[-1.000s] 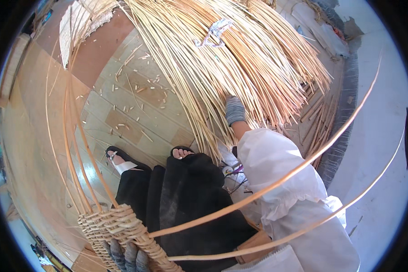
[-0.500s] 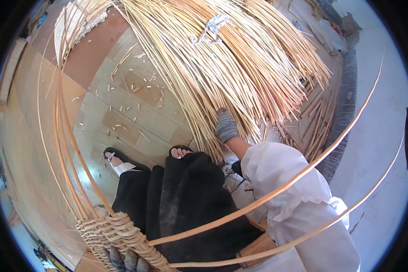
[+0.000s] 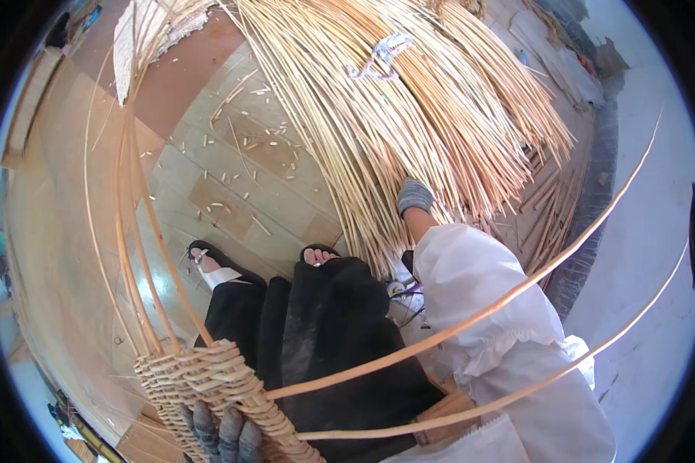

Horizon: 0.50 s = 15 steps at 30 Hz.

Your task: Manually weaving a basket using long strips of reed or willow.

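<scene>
A partly woven wicker basket (image 3: 216, 366) is at the lower left, with long uncut stakes rising from its edge. My left hand (image 3: 228, 437), in a grey glove, has its fingers curled over the woven wall; its thumb is out of sight. Two long thick canes (image 3: 440, 336) sweep from the basket to the right, passing over my right sleeve. My right hand (image 3: 415, 196), also in a grey glove, reaches down to the near end of a broad spread of pale canes (image 3: 409, 116). Its fingers are hidden, so I cannot tell whether they hold a cane.
A crumpled printed wrapper or cloth strip (image 3: 382, 58) lies across the canes. Short cane offcuts (image 3: 216, 204) litter the tiled floor (image 3: 239, 177). Darker loose sticks (image 3: 552, 212) lie at right beside the white wall (image 3: 649, 255). My sandalled feet (image 3: 216, 266) are in front.
The view has shifted, so floor and canes appear further right. My right hand sits slightly deeper among the cane ends, its fingers now less visible. My left hand still grips the basket.
</scene>
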Tool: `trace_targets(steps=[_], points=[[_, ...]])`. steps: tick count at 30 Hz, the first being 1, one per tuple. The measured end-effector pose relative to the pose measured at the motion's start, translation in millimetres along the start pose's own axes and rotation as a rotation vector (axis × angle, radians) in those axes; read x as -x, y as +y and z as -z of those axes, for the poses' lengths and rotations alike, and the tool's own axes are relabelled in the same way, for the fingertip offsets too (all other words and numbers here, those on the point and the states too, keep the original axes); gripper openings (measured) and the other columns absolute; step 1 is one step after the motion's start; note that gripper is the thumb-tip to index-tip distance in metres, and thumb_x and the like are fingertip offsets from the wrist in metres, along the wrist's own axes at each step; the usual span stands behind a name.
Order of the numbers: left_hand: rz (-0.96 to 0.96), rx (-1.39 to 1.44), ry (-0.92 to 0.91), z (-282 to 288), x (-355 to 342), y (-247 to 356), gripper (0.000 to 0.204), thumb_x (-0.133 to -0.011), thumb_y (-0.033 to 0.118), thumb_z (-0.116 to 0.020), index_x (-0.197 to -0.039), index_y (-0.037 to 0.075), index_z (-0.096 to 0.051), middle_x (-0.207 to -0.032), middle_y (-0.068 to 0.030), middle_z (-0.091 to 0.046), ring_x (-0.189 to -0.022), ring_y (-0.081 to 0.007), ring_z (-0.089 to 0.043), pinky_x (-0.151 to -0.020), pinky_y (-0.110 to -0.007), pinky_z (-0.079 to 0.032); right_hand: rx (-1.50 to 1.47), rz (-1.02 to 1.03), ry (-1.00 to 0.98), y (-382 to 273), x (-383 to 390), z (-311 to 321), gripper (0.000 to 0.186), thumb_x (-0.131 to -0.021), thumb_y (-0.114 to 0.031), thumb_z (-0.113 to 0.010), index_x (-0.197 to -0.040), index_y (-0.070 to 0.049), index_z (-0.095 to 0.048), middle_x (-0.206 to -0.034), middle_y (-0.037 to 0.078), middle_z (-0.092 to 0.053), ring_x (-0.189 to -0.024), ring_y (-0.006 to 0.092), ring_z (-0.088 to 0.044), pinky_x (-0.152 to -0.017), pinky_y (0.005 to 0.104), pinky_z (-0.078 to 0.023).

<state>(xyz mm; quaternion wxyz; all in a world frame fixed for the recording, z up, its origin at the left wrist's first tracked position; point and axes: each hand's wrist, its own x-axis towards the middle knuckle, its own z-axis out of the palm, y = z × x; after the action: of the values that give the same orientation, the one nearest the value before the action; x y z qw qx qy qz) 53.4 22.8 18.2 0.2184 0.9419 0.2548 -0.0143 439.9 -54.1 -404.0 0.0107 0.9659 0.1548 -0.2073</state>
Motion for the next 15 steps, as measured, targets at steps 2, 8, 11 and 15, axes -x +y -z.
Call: trace_targets(steps=[2,8,11,15], points=[[0.003,0.018,0.004,1,1,-1,0.088,-0.071,0.071,-0.047,-0.128,0.004,-0.041,-0.131,-0.0163,-0.041,-0.126,-0.0438,-0.028,-0.102,-0.054,-0.019,-0.004,-0.012,0.019,-3,8,-2,0.019,-0.078,-0.013,-0.052,-0.088,-0.006,-0.066,-0.089,0.019,-0.064,-0.083,0.0334,-0.063,-0.070,0.0407,-0.052],[-0.002,0.016,-0.013,4,2,-5,0.088,-0.069,0.070,-0.050,-0.126,0.003,-0.043,-0.129,-0.0166,-0.042,-0.125,-0.0441,-0.029,-0.102,-0.054,-0.019,-0.142,-0.088,-0.010,-14,24,-2,0.022,-0.077,-0.014,-0.054,-0.096,-0.006,-0.062,-0.093,0.020,-0.062,-0.088,0.0336,-0.061,-0.073,0.0413,-0.051],[-0.008,0.015,-0.013,3,4,-7,0.088,-0.069,0.070,-0.050,-0.126,0.003,-0.042,-0.130,-0.0166,-0.042,-0.125,-0.0440,-0.029,-0.102,-0.054,-0.019,-0.204,-0.192,-0.058,-23,38,-5,0.023,-0.077,-0.014,-0.052,-0.098,-0.006,-0.059,-0.097,0.020,-0.061,-0.090,0.0350,-0.060,-0.075,0.0429,-0.049],[0.005,0.008,0.003,1,8,-9,0.089,-0.069,0.070,-0.050,-0.127,0.002,-0.042,-0.130,-0.0166,-0.042,-0.126,-0.0429,-0.028,-0.103,-0.053,-0.018,-0.292,0.028,0.164,-17,77,-7,0.023,-0.078,-0.012,-0.049,-0.098,-0.006,-0.057,-0.090,0.020,-0.061,-0.084,0.0369,-0.060,-0.072,0.0437,-0.047]])
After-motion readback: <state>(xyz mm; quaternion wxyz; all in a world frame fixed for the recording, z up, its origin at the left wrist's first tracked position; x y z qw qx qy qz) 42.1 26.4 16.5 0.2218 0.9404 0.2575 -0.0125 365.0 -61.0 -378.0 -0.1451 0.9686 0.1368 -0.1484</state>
